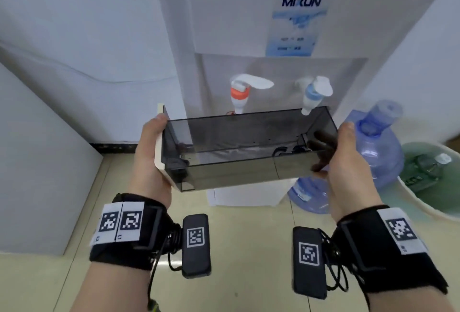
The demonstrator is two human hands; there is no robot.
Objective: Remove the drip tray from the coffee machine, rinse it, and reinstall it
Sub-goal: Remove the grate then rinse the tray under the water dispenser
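While both hands grip, smoky translucent drip tray (239,152) gleams.

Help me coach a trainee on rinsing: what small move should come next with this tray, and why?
Probably shift the drip tray slightly so its open top sits under the blue tap. Left hand and right hand grip its ends, level, just below both spouts.

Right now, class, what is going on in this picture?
A person holds a smoky transparent drip tray by its two ends, the left hand on the cream front panel, the right hand on the other end. The tray is held under the orange tap and blue tap of a white water dispenser. No water is visibly running.
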